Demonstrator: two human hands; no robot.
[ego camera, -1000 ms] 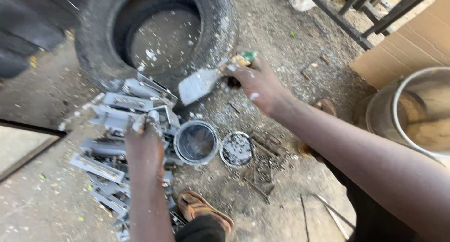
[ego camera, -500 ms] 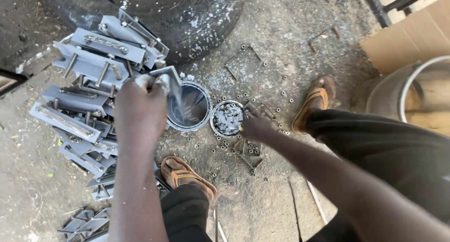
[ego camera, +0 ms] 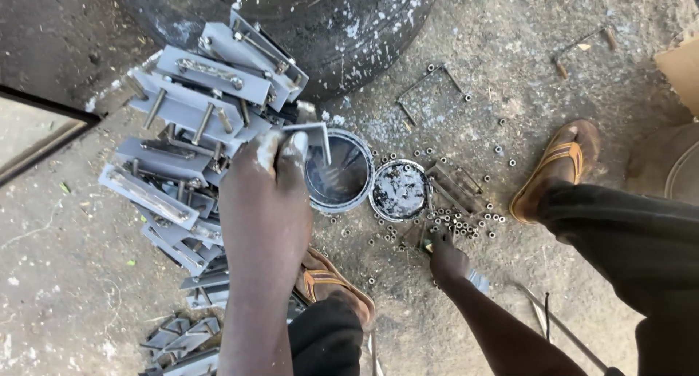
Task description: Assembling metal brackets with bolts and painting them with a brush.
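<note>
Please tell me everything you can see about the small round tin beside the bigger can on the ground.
The small round tin is a shallow metal container, open on top, standing upright on the dirt ground. Its rim is pale; inside lies dark, shiny residue with small bits. It sits right of the bigger can, seemingly touching it. Loose nuts lie around it.

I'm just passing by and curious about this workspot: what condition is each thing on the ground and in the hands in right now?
Left hand: raised, paint-smeared, pinching a small metal bracket.
Right hand: down on the ground among loose nuts.
Paint can: open, upright.
Small tin: open, holding small metal bits.
Grey plates with bolts: stacked unevenly beside the tyre.
Sandals: worn on feet.
</note>
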